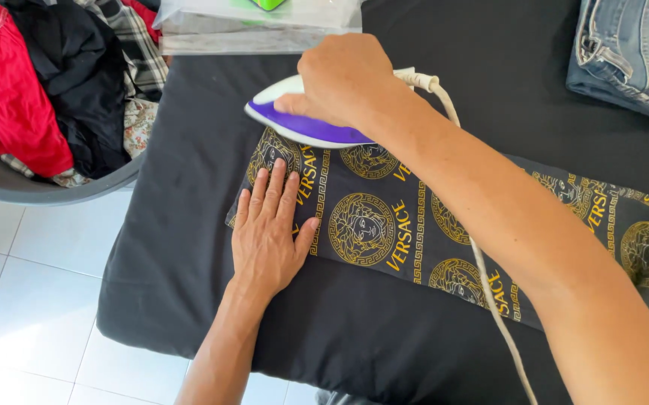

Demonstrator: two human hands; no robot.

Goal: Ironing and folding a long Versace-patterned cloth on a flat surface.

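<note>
On a padded surface draped in plain black cloth lies a folded black garment printed with gold round medallions and lettering, stretched from the middle toward the right edge. The right hand is wrapped over the handle of a white and purple electric iron, its fingers closed around that handle, and the iron's soleplate sits on the garment's far left corner. A cream fabric-covered cord runs from the iron's back, under the right forearm and down across the garment. The left hand lies flat on the garment's near left end, fingers straight and slightly spread, holding nothing, just beside the iron. At the left stands a grey round laundry basket heaped with red, black and checked clothes, over a white tiled floor. Folded blue denim jeans rest at the upper right corner.
</note>
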